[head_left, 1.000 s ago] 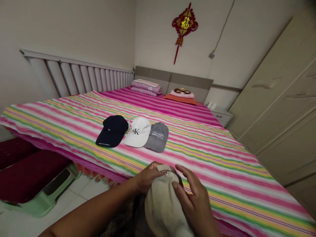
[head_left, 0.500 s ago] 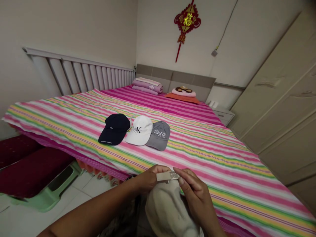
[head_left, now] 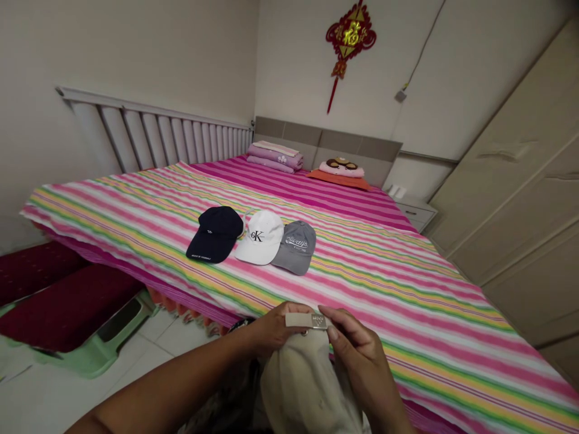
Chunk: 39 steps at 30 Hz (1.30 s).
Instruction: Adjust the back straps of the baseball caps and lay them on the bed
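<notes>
Both my hands hold a beige cap at the near edge of the bed. My left hand pinches one end of its back strap. My right hand pinches the other end, where a small metal buckle sits. Farther out on the striped bedspread lie three caps side by side: a navy cap on the left, a white cap in the middle and a grey cap on the right, each slightly overlapping its neighbour.
Folded bedding and a pillow lie at the headboard. A wardrobe lines the right side, with a nightstand beside it. A dark red cushioned bench stands on the tiled floor to the left. A white radiator runs along the left wall.
My right hand has gone from lying flat on the cap to pinching the strap end by the buckle. The strap is now stretched between both hands. The view has shifted slightly left.
</notes>
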Motion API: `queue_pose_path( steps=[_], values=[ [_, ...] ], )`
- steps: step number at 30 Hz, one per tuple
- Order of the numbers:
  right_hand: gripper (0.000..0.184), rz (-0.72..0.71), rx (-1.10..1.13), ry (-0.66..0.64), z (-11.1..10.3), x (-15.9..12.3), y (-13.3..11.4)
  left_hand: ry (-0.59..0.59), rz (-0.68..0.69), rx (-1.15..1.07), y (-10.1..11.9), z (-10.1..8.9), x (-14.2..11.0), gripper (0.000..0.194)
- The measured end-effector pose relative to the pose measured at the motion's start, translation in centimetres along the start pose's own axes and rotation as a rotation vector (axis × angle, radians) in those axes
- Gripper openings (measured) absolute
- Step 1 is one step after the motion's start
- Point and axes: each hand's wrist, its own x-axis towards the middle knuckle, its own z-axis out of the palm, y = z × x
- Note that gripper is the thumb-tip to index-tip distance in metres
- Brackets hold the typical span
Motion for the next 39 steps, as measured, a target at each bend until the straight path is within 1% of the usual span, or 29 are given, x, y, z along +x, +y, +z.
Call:
queue_pose_path(
  steps=[4,8,10,13,16,18,20,22,24,25,27,29,31,33,34,35,36,37,38,39],
  values=[
    [0.024,-0.060,-0.027,-0.045,-0.1,0.0,0.0,0.017,-0.015,-0.048,-0.3,0.1,0.1,0.032],
    [0.027,-0.044,0.004,-0.077,-0.3,0.0,-0.1,0.016,-0.004,-0.067,-0.7,0.3,0.2,0.035],
    [0.028,-0.031,0.025,-0.093,-0.3,-0.2,-0.1,0.014,-0.008,-0.048,-0.5,0.5,0.1,0.035],
    [0.027,-0.049,0.009,-0.135,-0.4,-0.4,-0.4,0.014,-0.070,-0.012,0.0,0.9,-0.1,0.033],
    [0.027,-0.075,-0.034,-0.133,-0.4,-0.5,-0.7,0.020,-0.107,-0.024,0.5,1.0,-0.2,0.030],
    [0.026,-0.062,-0.047,-0.116,-0.3,-0.4,-0.8,0.004,-0.057,-0.011,0.6,0.7,-0.2,0.029],
    [0.019,-0.007,-0.040,-0.112,-0.3,-0.4,-0.7,-0.023,0.042,0.053,0.6,0.1,-0.2,0.028],
    [0.017,0.108,0.033,-0.089,-0.3,-0.5,-0.5,-0.051,0.132,0.082,0.6,-0.7,-0.3,0.028],
    [0.021,0.216,0.203,0.006,-0.6,-0.6,-0.2,-0.039,0.159,0.029,0.5,-1.5,-0.5,0.029],
    [0.022,0.244,0.304,0.067,-0.8,-0.6,0.0,-0.014,0.150,-0.014,0.4,-1.8,-0.6,0.030],
    [0.022,0.242,0.477,0.158,-1.1,-0.5,0.2,0.068,0.102,-0.105,0.4,-2.2,-0.7,0.030],
    [0.019,0.224,0.576,0.161,-1.3,-0.3,0.3,0.135,0.044,-0.181,0.3,-2.5,-0.7,0.031],
    [0.017,0.213,0.610,0.140,-1.3,0.1,0.4,0.171,0.020,-0.222,0.3,-2.6,-0.8,0.032],
    [0.018,0.213,0.524,0.126,-1.1,0.5,0.7,0.188,0.023,-0.239,0.4,-2.7,-0.8,0.033],
    [0.020,0.217,0.416,0.127,-1.0,0.8,0.8,0.196,0.028,-0.246,0.5,-2.8,-0.9,0.034],
    [0.023,0.215,0.259,0.144,-0.9,1.0,1.0,0.201,0.033,-0.254,0.5,-2.8,-0.9,0.034],
    [0.031,0.194,0.064,0.187,-0.8,1.1,1.2,0.204,0.038,-0.266,0.6,-2.9,-0.9,0.034],
    [0.044,0.147,-0.149,0.249,-0.7,1.2,1.4,0.208,0.046,-0.279,0.7,-2.9,-0.9,0.034],
    [0.056,0.068,-0.347,0.316,-0.6,1.3,1.5,0.212,0.057,-0.295,0.7,-3.0,-0.9,0.034],
    [0.062,-0.031,-0.499,0.358,-0.4,1.2,1.5,0.214,0.068,-0.313,0.8,-3.1,-0.9,0.033]
  ],
)
